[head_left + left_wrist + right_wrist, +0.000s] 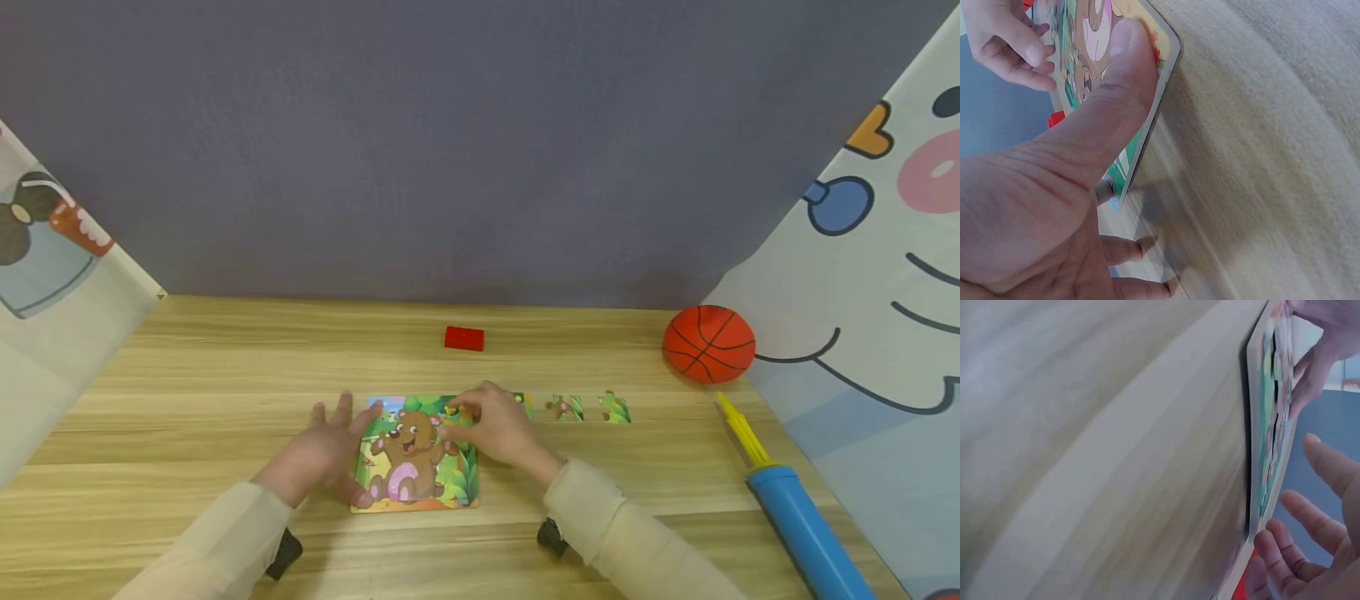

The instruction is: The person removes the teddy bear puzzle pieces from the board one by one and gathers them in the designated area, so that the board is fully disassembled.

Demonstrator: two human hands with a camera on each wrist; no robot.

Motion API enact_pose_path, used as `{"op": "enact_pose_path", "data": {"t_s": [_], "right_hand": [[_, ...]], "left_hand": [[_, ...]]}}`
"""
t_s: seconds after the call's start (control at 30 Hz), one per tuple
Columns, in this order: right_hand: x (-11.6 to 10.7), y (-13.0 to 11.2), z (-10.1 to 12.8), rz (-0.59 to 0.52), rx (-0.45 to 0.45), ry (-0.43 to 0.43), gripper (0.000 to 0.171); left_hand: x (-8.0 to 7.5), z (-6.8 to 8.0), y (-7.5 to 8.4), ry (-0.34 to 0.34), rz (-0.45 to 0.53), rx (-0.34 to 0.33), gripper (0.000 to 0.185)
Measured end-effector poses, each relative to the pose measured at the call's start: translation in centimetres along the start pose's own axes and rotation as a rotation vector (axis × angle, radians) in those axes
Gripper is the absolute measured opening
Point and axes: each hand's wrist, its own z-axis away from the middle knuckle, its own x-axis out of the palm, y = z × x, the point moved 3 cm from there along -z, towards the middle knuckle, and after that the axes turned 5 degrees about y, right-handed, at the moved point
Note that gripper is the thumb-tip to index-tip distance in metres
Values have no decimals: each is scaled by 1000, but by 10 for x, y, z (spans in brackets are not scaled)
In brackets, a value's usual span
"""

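A bear picture puzzle board (416, 467) lies flat on the wooden table. My left hand (322, 450) lies flat at its left edge with the fingers spread. Its thumb (1125, 59) presses on the board's near left corner (1169, 47). My right hand (491, 429) rests over the board's far right corner, fingers loosely curled, fingertips touching the pieces there. In the right wrist view the board (1266, 425) shows edge-on, and those fingers (1300, 537) hold nothing that I can see. Three loose puzzle pieces (567, 407) lie in a row right of the board.
A red block (463, 337) lies behind the board. An orange basketball (708, 343) sits at the far right, with a blue and yellow pump (787, 500) in front of it. Printed cloth panels stand at both table sides, and a grey wall at the back.
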Motion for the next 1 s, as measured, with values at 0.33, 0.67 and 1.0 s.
{"op": "enact_pose_path", "data": {"t_s": [0.33, 0.67, 1.0], "right_hand": [[10, -7, -7, 152, 21, 24, 44], [14, -13, -9, 255, -52, 69, 41], [17, -11, -14, 176, -65, -38, 64]], "left_hand": [[1, -1, 0, -5, -10, -5, 126], [0, -1, 0, -14, -16, -10, 126], [1, -2, 0, -17, -13, -12, 127]]}}
